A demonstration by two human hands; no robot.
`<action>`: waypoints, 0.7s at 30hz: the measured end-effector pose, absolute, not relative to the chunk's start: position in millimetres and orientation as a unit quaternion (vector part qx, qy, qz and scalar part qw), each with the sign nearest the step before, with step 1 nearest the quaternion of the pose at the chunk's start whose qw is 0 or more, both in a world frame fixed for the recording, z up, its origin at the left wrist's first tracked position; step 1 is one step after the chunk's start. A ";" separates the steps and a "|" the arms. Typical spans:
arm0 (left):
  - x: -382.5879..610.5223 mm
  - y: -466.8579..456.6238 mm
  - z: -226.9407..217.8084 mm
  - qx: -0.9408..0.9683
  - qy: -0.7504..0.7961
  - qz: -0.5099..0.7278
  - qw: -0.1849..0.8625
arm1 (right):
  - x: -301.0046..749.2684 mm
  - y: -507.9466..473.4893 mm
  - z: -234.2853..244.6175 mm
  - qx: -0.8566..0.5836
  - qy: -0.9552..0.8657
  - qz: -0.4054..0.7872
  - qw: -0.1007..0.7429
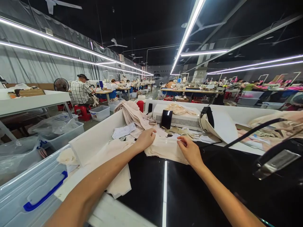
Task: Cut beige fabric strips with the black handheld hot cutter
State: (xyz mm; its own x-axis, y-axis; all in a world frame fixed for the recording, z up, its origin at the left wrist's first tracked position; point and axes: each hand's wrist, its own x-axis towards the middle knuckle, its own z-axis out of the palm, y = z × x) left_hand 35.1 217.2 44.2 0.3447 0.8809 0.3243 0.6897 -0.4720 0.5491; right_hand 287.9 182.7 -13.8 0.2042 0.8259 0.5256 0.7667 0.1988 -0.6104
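A stack of thin cream fabric pieces [167, 149] lies at the far edge of a black glossy tabletop [146, 192], between my two hands. My left hand [145, 139] has its fingers curled in a pinch at the upper left corner of the top piece. On the opposite side, my right hand [191, 153] pinches the right edge between thumb and forefinger. Its other fingers are bent. More cream cloth pieces [121, 183] spread under and beside my left forearm.
Behind the stack stand a black phone [166, 119] and a white vented machine [187, 122]. A white visor [219, 126] sits to their right, near a black curved cable or arm [253, 132]. A blue-handled plastic box [35, 189] is at lower left. Another person [81, 90] sits at a machine further off.
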 end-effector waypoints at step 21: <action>-109.1 194.8 56.8 0.728 0.655 0.169 0.108 | 285.4 87.2 -47.0 -0.513 -0.753 0.095 0.401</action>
State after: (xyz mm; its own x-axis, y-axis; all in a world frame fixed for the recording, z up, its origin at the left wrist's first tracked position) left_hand -109.1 194.8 56.8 0.0840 0.9910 0.1038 0.9179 -0.1175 0.3790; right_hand 285.4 87.2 -47.0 -0.1534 0.8485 0.5065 0.6962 0.4566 -0.5540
